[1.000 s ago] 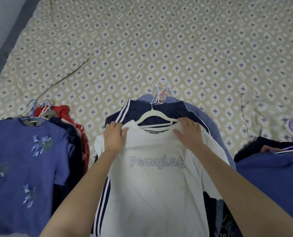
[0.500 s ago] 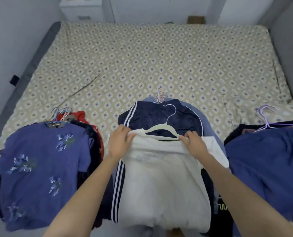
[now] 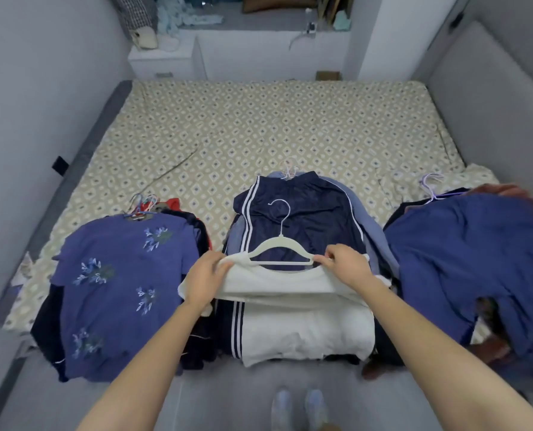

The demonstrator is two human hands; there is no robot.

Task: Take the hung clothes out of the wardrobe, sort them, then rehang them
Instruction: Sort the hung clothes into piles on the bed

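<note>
Gripping both shoulders of the white shirt now: the left hand has its fingers curled round the fabric at the left tip of the white hanger, and the right hand pinches the cloth at the right tip. The shirt lies on top of the middle pile, over a navy striped garment, with the hanger's hook pointing up the bed. Whether the shirt is going onto that hanger or coming off it, I can't tell; the neckline sits just below the bar.

So where are we? The clothes look to be out of the wardrobe, which isn't in view, and they're laid along the near edge of the bed in three heaps. There's a blue flowered shirt topping the left one, the middle one under the hands, and a plain blue garment on the right, each with hanger hooks poking out at the top. By my reckoning the sorting is well along — maybe near its end — while the rehanging, the whole last leg, hasn't begun.
</note>
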